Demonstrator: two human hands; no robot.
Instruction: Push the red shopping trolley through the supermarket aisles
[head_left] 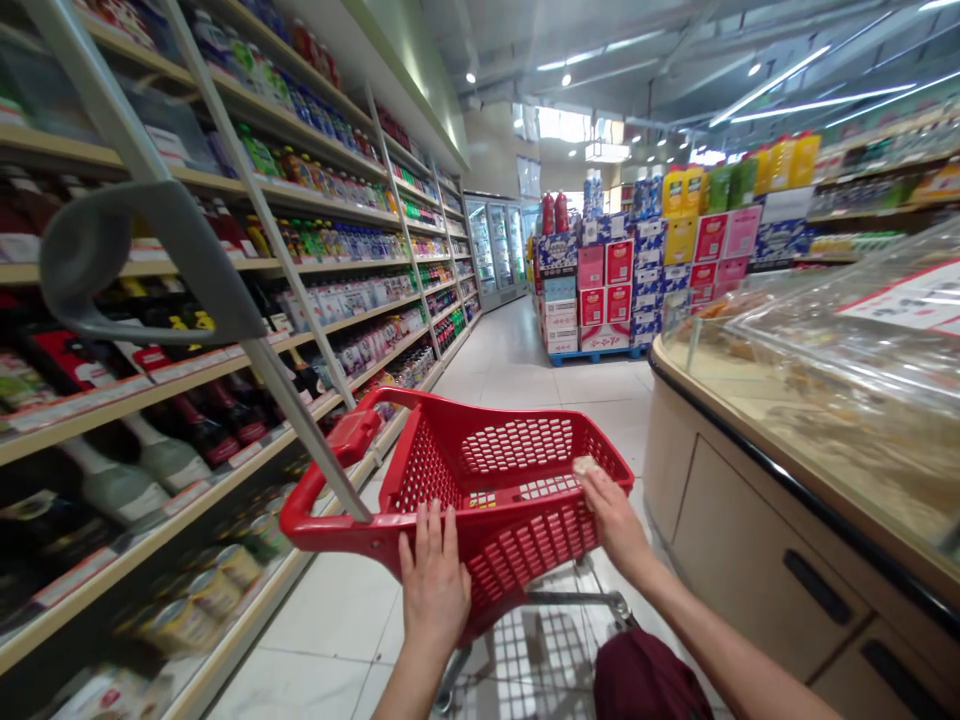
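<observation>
A red plastic shopping cart basket [517, 545] with perforated walls stands in front of me, its wire lower rack below. My left hand [435, 575] rests against the near side, fingers stretched out and tips at the rim. At the right end, my right hand [611, 505] is closed around a small crumpled whitish cloth [587, 466], pressed on or just over the rim. The cloth's exact kind is hard to make out. From the basket's left part a metal pole [307, 420] slants up left, carrying a grey plastic loop [150, 260].
Shelves of bottles and packs [330, 240] line the left side. On the right stands a wooden counter [735, 500] with clear covers. Ahead, stacked drink cartons [600, 290] sit on a blue pallet [596, 356]. Pale floor tiles [491, 350] run between, toward glass-door fridges [491, 240].
</observation>
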